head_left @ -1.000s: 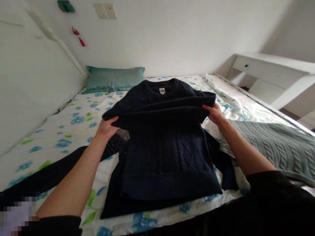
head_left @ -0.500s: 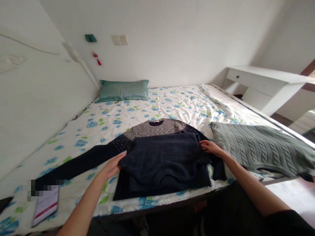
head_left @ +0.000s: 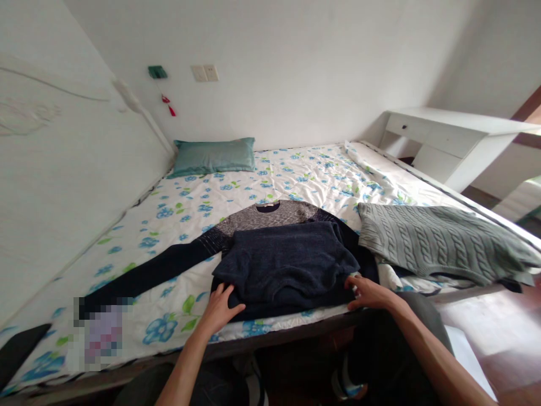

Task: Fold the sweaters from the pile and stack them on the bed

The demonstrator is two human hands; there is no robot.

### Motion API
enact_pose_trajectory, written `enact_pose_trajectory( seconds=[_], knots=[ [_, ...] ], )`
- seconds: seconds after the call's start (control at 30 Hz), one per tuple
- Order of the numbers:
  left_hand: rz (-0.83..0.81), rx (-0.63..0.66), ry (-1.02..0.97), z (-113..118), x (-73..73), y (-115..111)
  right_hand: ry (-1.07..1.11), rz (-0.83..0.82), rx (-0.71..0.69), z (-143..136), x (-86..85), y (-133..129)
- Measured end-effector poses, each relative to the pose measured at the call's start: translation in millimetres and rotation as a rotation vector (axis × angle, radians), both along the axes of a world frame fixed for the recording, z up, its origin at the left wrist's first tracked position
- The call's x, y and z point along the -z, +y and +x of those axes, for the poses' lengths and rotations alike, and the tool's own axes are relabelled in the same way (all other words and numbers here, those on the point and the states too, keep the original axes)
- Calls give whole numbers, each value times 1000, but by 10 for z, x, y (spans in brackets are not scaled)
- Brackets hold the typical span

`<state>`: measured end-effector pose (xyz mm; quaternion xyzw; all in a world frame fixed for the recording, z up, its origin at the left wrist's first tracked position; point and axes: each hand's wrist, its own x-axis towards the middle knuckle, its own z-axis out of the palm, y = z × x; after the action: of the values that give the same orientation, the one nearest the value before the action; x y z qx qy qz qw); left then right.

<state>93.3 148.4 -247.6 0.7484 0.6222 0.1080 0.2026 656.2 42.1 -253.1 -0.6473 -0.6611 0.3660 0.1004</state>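
Note:
A dark navy folded garment [head_left: 287,254] lies on top of a sweater with a speckled grey yoke [head_left: 270,217] and dark sleeves, spread on the bed. The sweater's left sleeve [head_left: 143,273] stretches out to the left. My left hand [head_left: 222,307] rests at the near left corner of the dark cloth, thumb and fingers apart. At the near right corner, my right hand [head_left: 363,291] touches the dark cloth, its fingertips bent at the edge; whether they pinch fabric is unclear.
A grey-green cable-knit garment [head_left: 435,239] lies to the right on the floral sheet [head_left: 304,175]. A green pillow [head_left: 213,156] is by the wall. At far right stands a white desk [head_left: 448,135]. A dark object [head_left: 21,352] and a pixelated patch are at the near left.
Both hands have moved from the sides of the folded garment down to its near corners. The view has shifted slightly, and the lower edge of the dark cloth looks drawn up.

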Motion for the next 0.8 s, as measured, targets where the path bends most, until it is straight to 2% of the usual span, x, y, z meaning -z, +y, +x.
enact_pose_trajectory(
  seconds=[0.13,0.3,0.4,0.53,0.6,0.7,0.77,0.8],
  knots=[
    [10,75,76,50,-64,-32,-121,141,11,-167,-4,-89],
    [83,129,128,179,-263,-12,-96,254,-13,-209,-191,-12],
    [89,145,37,187,-421,1,-12,310,47,-98,-311,-14],
    [106,108,-197,-23,-618,-50,27,378,80,79,-359,-72],
    [0,119,-241,-157,-645,-119,26,338,81,133,-300,-110],
    [-223,146,-209,-276,-582,-218,39,111,22,182,-147,-140],
    [-237,133,-182,-305,-518,-230,38,-5,1,223,-57,-120],
    [-193,102,-180,-315,-493,-209,25,-8,28,252,-28,-92]
  ],
)
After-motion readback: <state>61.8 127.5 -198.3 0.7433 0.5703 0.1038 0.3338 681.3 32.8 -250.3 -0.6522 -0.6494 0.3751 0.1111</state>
